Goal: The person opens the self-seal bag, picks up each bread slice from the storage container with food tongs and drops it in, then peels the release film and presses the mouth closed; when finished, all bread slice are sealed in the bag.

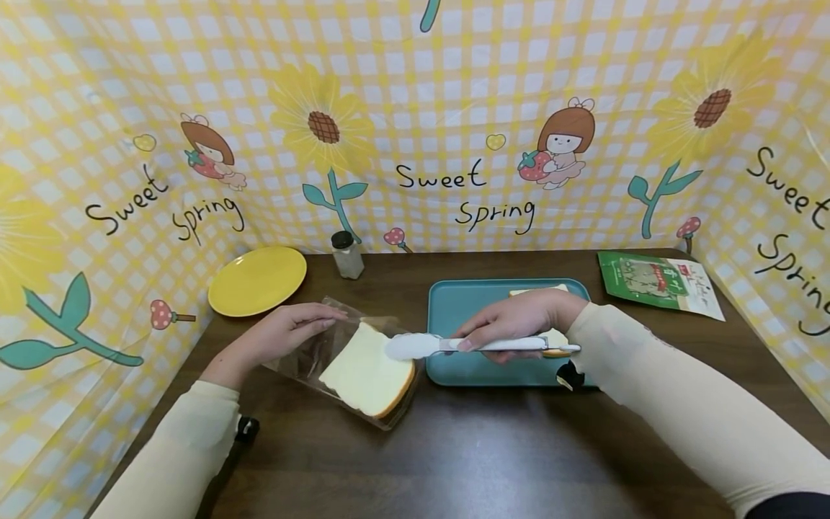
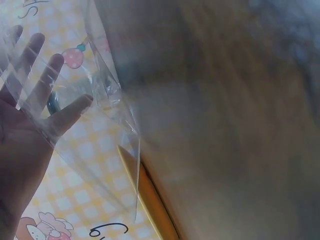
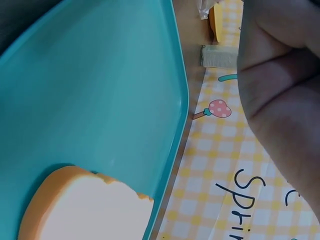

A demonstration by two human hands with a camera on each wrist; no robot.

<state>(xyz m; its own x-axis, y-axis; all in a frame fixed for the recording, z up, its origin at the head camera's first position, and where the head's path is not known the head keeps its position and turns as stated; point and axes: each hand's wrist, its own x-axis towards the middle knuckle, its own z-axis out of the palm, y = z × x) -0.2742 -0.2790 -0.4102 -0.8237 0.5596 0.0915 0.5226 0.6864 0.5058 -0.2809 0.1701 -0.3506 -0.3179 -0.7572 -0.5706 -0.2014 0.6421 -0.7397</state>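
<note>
My right hand [image 1: 509,324] grips a pair of tongs [image 1: 496,344] with broad white tips and a silver handle. Their tips overlap the right edge of a slice of white bread [image 1: 366,375], which lies at the clear plastic bag [image 1: 305,357]. My left hand [image 1: 292,331] is at the bag's upper left side, its fingers fairly straight. In the left wrist view, the spread fingers of the left hand [image 2: 42,95] show through the clear film [image 2: 112,115]. Another bread slice [image 3: 100,210] lies on the blue tray [image 3: 110,90], partly hidden by the right hand in the head view.
A yellow plate [image 1: 259,281] stands at the back left, with a black-capped shaker [image 1: 347,256] to its right. A green and white food packet [image 1: 658,282] lies at the back right. Patterned cloth [image 1: 415,130] surrounds the dark wooden table [image 1: 467,454] at the back and sides.
</note>
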